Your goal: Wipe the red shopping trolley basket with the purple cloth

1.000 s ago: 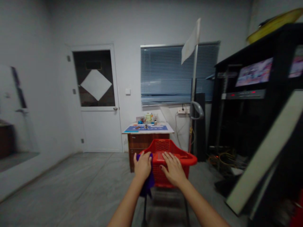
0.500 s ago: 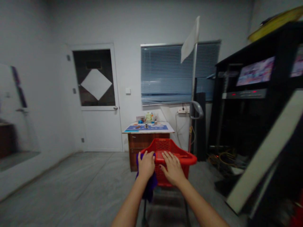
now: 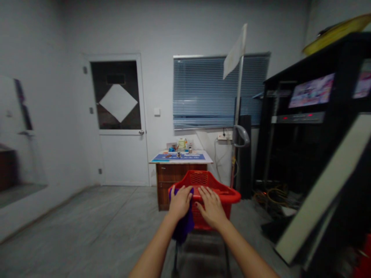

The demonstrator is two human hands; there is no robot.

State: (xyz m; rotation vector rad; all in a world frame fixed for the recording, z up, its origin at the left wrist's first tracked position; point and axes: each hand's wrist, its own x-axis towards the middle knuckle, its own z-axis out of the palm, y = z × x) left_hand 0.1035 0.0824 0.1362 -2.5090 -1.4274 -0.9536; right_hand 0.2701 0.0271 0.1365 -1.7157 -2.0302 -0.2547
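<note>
A red plastic shopping cart [image 3: 227, 197] stands in the lower middle, its rear edge nearest me. My left hand [image 3: 181, 201] lies over a purple cloth [image 3: 185, 227] at the cart's left rear corner, fingers curled around the cloth and the rim; the cloth hangs down beside the basket. Resting on the rear edge, my right hand [image 3: 211, 205] has its fingers spread and its thumb apart, with nothing held in it.
Beyond the cart, a wooden cabinet [image 3: 182, 172] bears small items. A white door [image 3: 123, 160] is at left. On the right stand a metal pole with a sign [image 3: 234, 56], a black rack [image 3: 261, 154], floor cables and a leaning pale board [image 3: 321, 189].
My left hand has shifted slightly to the right on the cloth, and the cloth's lower end has swung a little. My right hand rests in the same place on the cart.
</note>
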